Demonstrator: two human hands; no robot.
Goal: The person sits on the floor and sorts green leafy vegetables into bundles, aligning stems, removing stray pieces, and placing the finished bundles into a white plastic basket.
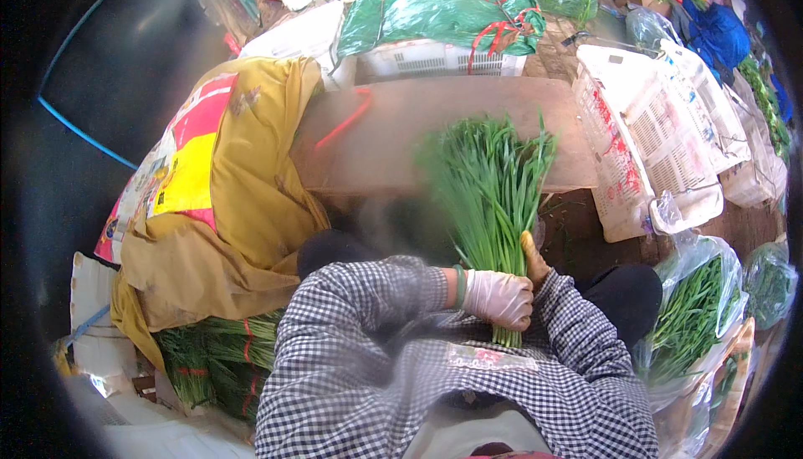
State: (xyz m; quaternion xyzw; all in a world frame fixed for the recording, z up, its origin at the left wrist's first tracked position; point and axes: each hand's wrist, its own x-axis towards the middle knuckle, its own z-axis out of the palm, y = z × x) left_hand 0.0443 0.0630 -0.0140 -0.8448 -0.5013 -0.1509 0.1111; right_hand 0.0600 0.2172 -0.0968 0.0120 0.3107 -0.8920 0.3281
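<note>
Before my chest is a thick bunch of long flat green leaves, which look like garlic chives. Its leaf tips fan out over the low wooden board, and its pale stem ends point towards me. My left hand, in a thin whitish glove, is closed round the stems near their lower end. Against the right side of the bunch, just above, lies my right hand, its thumb pointing up along the stems and yellowish at the tip. The right hand's other fingers are hidden behind the bunch and sleeve.
A red tie lies on the board. Left, a mustard cloth covers a pile, with tied green bundles below. White plastic crates stand right, above a clear bag of greens. Behind the board, green plastic wrapping tops another crate.
</note>
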